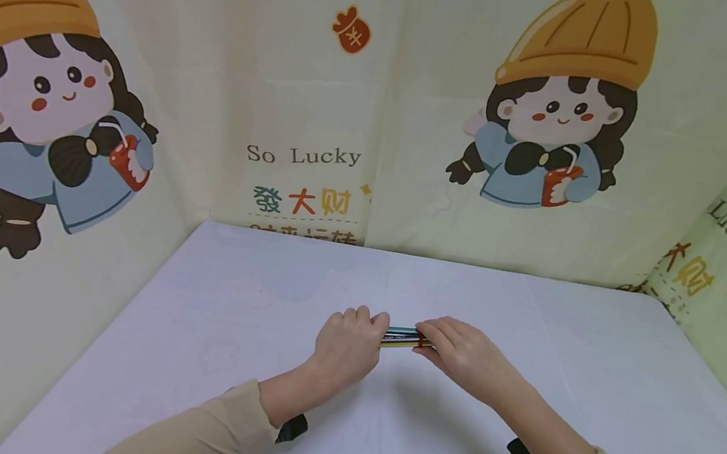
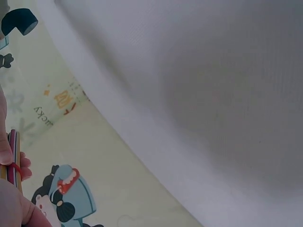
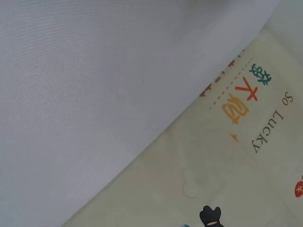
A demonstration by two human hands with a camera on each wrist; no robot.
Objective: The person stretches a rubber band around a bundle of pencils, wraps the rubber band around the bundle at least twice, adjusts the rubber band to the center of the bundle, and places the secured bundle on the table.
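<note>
A bundle of thin coloured pencils [image 1: 398, 337] is held level above the table between the two hands. My left hand [image 1: 351, 340] grips its left part, with the fingers curled round it. At its right end my right hand [image 1: 465, 356] pinches the bundle between thumb and fingers, beside a red rubber band [image 2: 15, 167] that runs round the pencils. The left wrist view shows only part of the bundle at its left edge; both ends are hidden by the hands. Neither hand nor pencils appear in the right wrist view.
A white-covered table [image 1: 229, 387] lies beneath the hands, which cast soft shadows on it. Behind and at both sides hangs a cream printed curtain [image 1: 408, 210] with cartoon figures and lettering. Dark wrist straps [image 1: 292, 429] show under the sleeves.
</note>
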